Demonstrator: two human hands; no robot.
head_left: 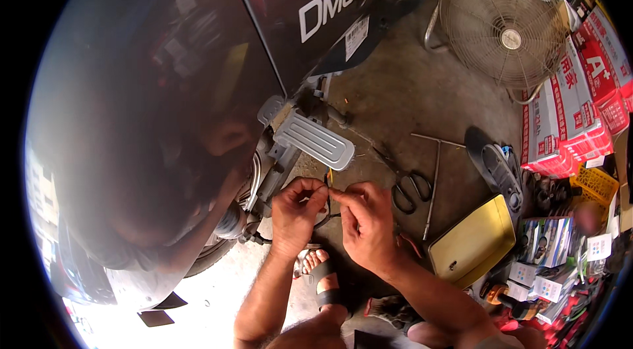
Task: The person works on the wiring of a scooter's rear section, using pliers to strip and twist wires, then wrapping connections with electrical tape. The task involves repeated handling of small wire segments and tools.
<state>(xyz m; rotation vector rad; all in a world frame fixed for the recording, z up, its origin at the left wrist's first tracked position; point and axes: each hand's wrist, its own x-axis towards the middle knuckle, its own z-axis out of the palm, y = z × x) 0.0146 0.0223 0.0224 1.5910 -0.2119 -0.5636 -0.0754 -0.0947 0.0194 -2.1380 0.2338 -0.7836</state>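
Both hands meet just below the grey ribbed footrest [316, 141] of a dark scooter [178, 85]. A thin black cable [322, 223] runs up between them, and a short yellow wire end [331, 176] shows above the fingertips. My left hand [295, 214] is closed, its thumb and forefinger pinching the cable. From the other side, my right hand [367, 225] is closed too, with its fingertips at the same spot, touching the left fingertips. The exact point of grip is mostly hidden by the fingers.
Right of my hands lie black-handled scissors [412, 192], a metal T-handle wrench [435, 181] and a yellow tray [471, 243]. Farther off stand a round floor fan [504, 26] and red-and-white boxes [567, 111]. A glove [392, 309] lies near my sandalled foot [323, 276].
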